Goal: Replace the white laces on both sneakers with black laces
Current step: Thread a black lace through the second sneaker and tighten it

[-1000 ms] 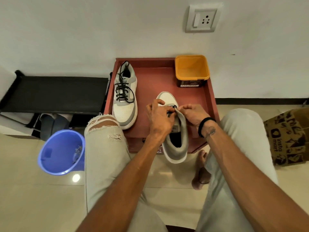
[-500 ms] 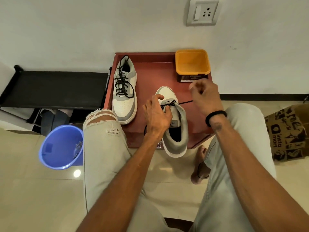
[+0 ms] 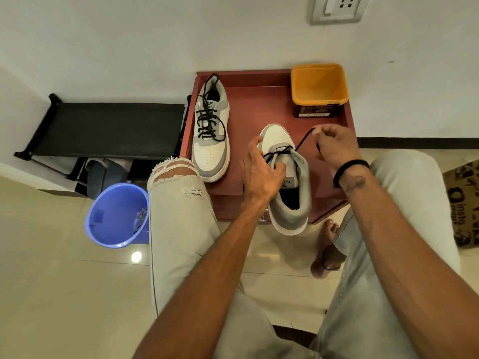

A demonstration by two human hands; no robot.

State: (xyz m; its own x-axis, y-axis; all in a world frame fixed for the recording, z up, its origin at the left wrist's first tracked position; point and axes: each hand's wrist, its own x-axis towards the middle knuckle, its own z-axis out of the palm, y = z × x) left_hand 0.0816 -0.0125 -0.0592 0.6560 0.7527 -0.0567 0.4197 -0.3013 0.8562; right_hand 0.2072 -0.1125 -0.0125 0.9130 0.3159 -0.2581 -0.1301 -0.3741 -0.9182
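Fingers (image 3: 320,137) of the right hand (image 3: 334,146) are pinching the black lace (image 3: 303,139), drawing it taut. Left hand (image 3: 261,172), fingers spread, is steadying the near sneaker (image 3: 287,177). Next: threading the following eyelet, likely.

Right hand (image 3: 335,146) pinches black lace (image 3: 303,138); left hand (image 3: 261,172) steadies sneaker (image 3: 287,177).

A yellow-orange tub (image 3: 319,85) stands at the far right corner of a red counter (image 3: 261,104) against a white wall. A black shoe rack (image 3: 108,128) sits left of it, a blue bucket (image 3: 114,216) on the tiled floor nearby. A wall socket (image 3: 337,7) is above, a printed cardboard box (image 3: 464,200) at far right.
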